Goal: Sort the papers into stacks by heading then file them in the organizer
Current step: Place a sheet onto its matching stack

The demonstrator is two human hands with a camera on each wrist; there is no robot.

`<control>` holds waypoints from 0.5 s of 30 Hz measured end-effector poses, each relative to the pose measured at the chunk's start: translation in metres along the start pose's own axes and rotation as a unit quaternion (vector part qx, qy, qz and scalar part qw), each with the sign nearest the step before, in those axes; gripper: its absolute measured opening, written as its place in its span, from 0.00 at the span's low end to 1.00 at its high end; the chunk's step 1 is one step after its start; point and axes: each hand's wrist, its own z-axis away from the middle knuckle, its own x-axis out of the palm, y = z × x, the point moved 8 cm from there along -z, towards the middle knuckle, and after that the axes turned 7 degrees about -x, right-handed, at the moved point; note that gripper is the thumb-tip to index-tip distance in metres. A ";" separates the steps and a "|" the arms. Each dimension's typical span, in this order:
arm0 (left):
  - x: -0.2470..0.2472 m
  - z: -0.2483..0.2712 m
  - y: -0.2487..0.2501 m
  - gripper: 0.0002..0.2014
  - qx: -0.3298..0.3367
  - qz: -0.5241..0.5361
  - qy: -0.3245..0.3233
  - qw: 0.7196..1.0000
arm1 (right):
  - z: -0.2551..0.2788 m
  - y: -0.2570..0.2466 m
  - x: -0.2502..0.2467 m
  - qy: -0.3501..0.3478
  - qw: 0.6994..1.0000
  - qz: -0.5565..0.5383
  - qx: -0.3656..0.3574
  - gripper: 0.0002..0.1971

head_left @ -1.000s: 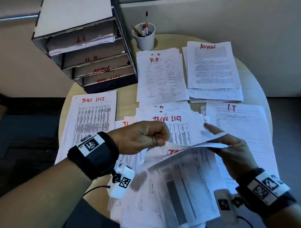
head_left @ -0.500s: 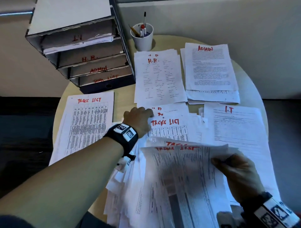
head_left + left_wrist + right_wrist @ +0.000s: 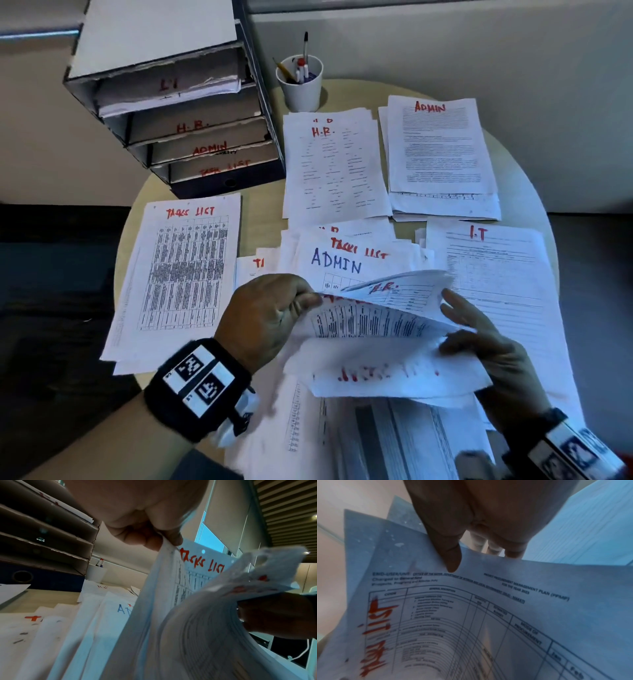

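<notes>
My right hand holds up a curled bundle of papers over the table's near side, thumb on top and fingers behind. My left hand pinches the top left corner of a Tasks List sheet in that bundle. Sorted stacks lie flat: Tasks List at left, H.R., Admin and I.T. An unsorted pile in the middle shows a sheet headed ADMIN in blue. The labelled organizer stands at the back left.
A white cup of pens stands between the organizer and the H.R. stack. The round table is nearly covered with paper, with a bare strip in front of the organizer. More loose sheets lie under the held bundle.
My left hand reached out to the middle pile, then came back and took the corner of a sheet in the bundle. A blue ADMIN sheet now shows on that pile.
</notes>
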 end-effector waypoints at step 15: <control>0.024 -0.013 -0.051 0.20 -0.196 0.207 -0.099 0.953 | 0.003 -0.009 0.004 -0.036 0.998 0.048 0.014 0.15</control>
